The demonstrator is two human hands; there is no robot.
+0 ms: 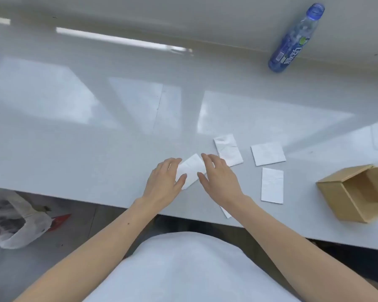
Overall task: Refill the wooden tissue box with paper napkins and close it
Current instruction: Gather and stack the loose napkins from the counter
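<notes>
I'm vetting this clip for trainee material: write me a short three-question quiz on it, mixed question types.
1. True or false: the wooden box already holds napkins.
2. How many folded napkins lie fully in view to the right of the hands?
3. The napkin being folded lies: A) under the left hand only, B) between both hands, C) in the box.

Key:
1. False; what shows of its inside looks empty.
2. Three.
3. B; the right hand touches it too.

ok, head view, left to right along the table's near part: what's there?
Left hand → napkin under both hands → right hand → flat napkin near the edge → open wooden box. Two more napkins lie farther back; their order overlaps.
</notes>
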